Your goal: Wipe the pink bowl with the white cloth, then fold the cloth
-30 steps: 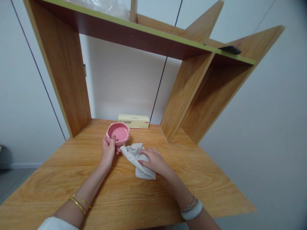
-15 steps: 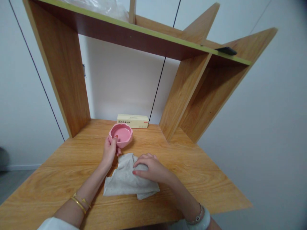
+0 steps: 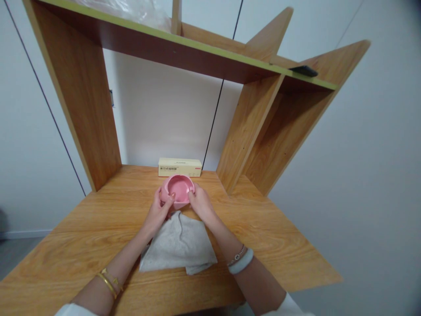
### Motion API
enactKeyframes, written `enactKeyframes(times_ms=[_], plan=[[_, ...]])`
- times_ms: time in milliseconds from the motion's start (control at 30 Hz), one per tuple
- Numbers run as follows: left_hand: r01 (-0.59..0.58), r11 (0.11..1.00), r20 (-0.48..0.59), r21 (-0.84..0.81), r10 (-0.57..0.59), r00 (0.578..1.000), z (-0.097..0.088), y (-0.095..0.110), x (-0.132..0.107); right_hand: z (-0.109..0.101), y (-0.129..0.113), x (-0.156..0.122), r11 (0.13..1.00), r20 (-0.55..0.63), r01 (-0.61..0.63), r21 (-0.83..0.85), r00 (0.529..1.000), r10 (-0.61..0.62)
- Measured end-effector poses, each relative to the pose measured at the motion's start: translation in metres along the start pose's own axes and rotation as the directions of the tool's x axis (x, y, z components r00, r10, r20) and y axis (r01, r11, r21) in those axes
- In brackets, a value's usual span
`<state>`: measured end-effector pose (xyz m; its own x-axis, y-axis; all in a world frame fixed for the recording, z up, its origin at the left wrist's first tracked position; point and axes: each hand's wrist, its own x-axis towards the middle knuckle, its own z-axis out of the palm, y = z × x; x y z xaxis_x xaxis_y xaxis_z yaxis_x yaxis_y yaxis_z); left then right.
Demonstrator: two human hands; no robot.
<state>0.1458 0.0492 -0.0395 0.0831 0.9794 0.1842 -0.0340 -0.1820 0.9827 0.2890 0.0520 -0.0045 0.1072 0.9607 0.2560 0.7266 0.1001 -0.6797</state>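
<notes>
Between my two hands is a pink ashtray [image 3: 180, 191], a shallow dish with an angular outside and a round hollow, tilted so its inside faces me. My left hand [image 3: 163, 206] is closed on its left side, the thumb over the rim. Gripping the right side is my right hand [image 3: 199, 199], its thumb inside the rim and its other fingers largely hidden behind. A crumpled grey cloth [image 3: 180, 243] lies on the table just below the ashtray, between my forearms, with neither hand holding it.
Behind the ashtray, a long cream box [image 3: 180, 167] rests on the wooden table [image 3: 263, 245]. A wooden shelf unit [image 3: 243, 131] rises at the back, with side panels left and right. On its upper shelf lie clear plastic [image 3: 131, 13] and a flat dark object [image 3: 304, 70].
My right hand has left the cloth, moved up and taken hold of the ashtray's right side. The ashtray has shifted slightly right in my left hand and turned.
</notes>
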Motion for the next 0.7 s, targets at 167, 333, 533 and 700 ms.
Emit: enactKeyframes(times_ms=[167,333,533,700], plan=[[-0.122,0.933,-0.026,0.338,0.138,0.990,-0.012,-0.010,0.009,-0.038,0.034,0.018,0.977,0.000,-0.199,-0.073,0.980,0.200],[-0.132,0.882,-0.007,0.453,0.152,0.988,-0.016,-0.015,0.013,-0.068,0.077,0.028,0.940,0.004,-0.315,-0.130,0.948,0.318],[-0.104,0.871,-0.054,0.481,0.148,0.988,-0.021,-0.012,0.017,-0.066,0.099,0.026,0.909,0.031,-0.384,-0.162,0.919,0.394],[-0.097,0.857,-0.069,0.506,0.152,0.986,-0.026,-0.013,0.019,-0.062,0.096,0.024,0.896,0.026,-0.387,-0.219,0.915,0.402]])
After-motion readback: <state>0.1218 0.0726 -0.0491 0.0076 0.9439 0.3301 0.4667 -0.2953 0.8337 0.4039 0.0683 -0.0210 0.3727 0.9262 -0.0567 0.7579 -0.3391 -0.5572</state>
